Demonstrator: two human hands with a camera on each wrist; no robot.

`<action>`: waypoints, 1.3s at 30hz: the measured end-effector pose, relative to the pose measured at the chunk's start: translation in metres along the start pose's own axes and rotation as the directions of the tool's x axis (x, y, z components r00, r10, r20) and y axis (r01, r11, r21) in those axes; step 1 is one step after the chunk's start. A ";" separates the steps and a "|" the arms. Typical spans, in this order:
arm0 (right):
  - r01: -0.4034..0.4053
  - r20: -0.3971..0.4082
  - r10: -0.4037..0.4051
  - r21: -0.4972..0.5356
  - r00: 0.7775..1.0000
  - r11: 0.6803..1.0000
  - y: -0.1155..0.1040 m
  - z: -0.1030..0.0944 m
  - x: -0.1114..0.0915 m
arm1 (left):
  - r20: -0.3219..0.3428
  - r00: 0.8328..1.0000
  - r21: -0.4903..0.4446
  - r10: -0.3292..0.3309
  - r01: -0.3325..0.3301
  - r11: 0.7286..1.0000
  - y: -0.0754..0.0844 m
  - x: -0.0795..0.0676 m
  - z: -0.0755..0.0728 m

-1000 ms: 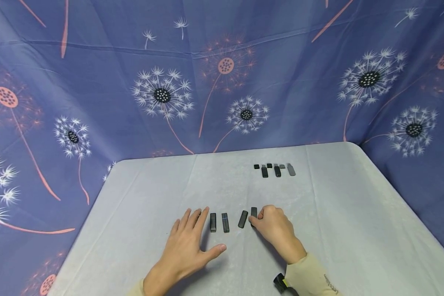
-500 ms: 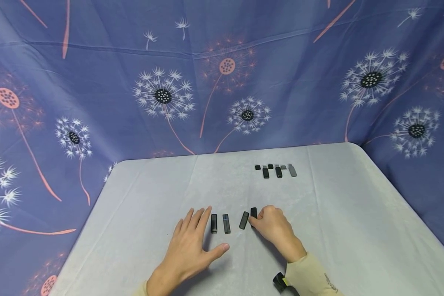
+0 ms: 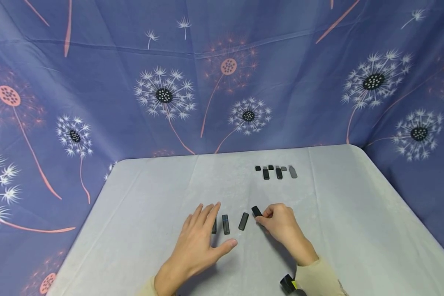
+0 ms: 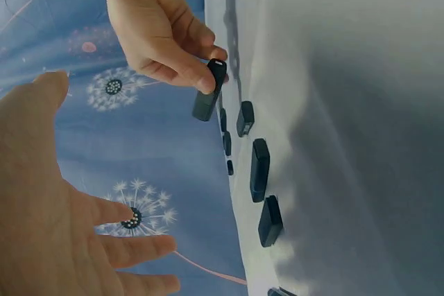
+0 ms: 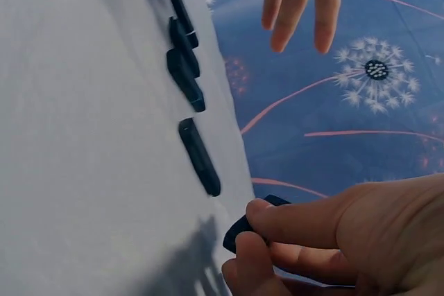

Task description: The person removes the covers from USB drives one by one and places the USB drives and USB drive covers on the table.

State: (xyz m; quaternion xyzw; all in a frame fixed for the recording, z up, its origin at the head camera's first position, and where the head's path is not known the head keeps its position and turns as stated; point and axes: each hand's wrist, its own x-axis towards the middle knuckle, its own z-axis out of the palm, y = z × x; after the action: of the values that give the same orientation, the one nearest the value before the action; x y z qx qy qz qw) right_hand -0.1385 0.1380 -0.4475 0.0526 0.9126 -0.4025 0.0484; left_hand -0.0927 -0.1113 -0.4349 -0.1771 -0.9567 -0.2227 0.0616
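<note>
My right hand (image 3: 284,225) pinches a black USB stick (image 3: 257,211) between thumb and fingers; its far end sticks out, tilted to the left. In the left wrist view the held stick shows a small slot at one end and hangs over the table. Left of it lies another dark USB stick (image 3: 243,221), slightly slanted. Farther left is a stick with a blue band (image 3: 226,224), then one more dark stick (image 3: 214,226), partly hidden by my left hand (image 3: 193,242). That left hand hovers with fingers spread and thumb out, holding nothing.
Toward the back of the white-covered table (image 3: 163,181) lie two black USB sticks (image 3: 266,173) and a grey one (image 3: 293,172), plugs bare. Small separate caps (image 3: 257,168) sit beside them. A blue dandelion-print cloth (image 3: 207,82) hangs behind the table.
My right hand has shifted slightly right with the black USB stick, which now tilts instead of standing straight. My left hand has moved right, covering part of the leftmost stick.
</note>
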 end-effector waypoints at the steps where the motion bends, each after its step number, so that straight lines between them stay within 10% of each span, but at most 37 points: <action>1: 0.013 -0.005 -0.012 0.008 1.000 1.000 -0.001 -0.002 -0.001 | 0.002 1.000 0.000 0.003 -0.003 1.000 0.001 0.000 0.000; 27: 0.227 0.072 -0.248 0.222 0.966 0.948 -0.028 -0.030 -0.026 | -0.044 0.991 -0.143 0.126 -0.131 0.981 0.031 0.018 -0.012; 39: 0.399 0.106 -0.426 0.209 0.899 0.893 -0.033 -0.033 -0.034 | -0.203 0.935 -0.196 0.292 -0.331 0.923 0.043 0.026 -0.011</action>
State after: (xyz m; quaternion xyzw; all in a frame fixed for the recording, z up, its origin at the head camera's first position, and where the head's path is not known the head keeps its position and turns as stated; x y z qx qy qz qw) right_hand -0.1108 0.1379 -0.3965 -0.1686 0.8561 -0.4880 0.0248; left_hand -0.1008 -0.0719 -0.4025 -0.3136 -0.8756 -0.3323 0.1569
